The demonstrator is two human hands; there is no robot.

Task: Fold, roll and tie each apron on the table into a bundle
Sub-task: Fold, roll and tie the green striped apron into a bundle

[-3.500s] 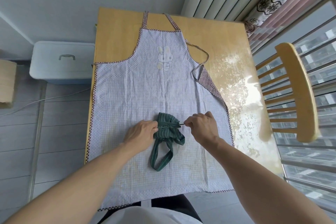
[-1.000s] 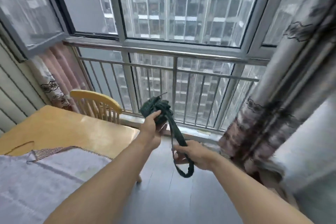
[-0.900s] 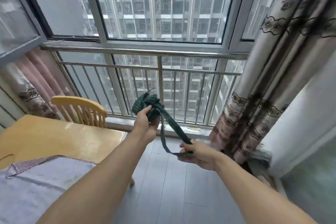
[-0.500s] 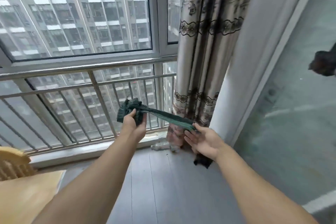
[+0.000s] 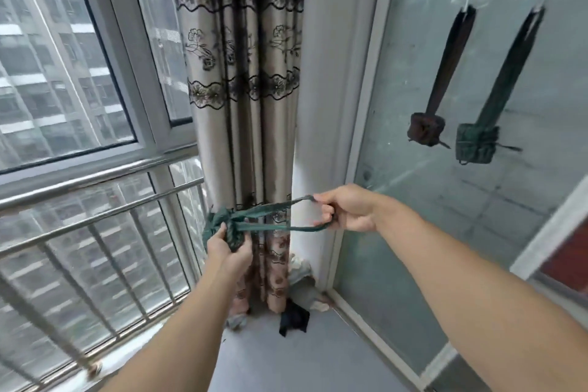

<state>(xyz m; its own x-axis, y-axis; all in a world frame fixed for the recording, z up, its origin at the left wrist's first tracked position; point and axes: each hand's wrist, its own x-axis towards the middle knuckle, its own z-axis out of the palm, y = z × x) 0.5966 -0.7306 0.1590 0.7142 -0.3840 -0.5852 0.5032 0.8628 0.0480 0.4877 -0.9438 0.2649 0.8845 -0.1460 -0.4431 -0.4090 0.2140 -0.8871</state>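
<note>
A dark green striped apron bundle [image 5: 224,226] is held in the air in front of a patterned curtain [image 5: 241,105]. My left hand [image 5: 230,250] grips the bundle from below. Its green neck strap loop [image 5: 273,216] stretches level to the right, where my right hand [image 5: 346,208] grips the loop's end. Two other tied bundles hang by their straps on the glass wall at the right: a brown bundle [image 5: 426,128] and a green bundle [image 5: 475,143]. The table and the light apron are out of view.
A window [image 5: 63,57] with a metal railing [image 5: 95,219] fills the left. A glass panel [image 5: 477,184] stands on the right. Dark and pale scraps of cloth [image 5: 294,317] lie on the grey floor below the curtain.
I have turned from the table toward the glass wall, carrying the green bundle. My right hand has slid along the strap and pulled the loop out taut to the right.
</note>
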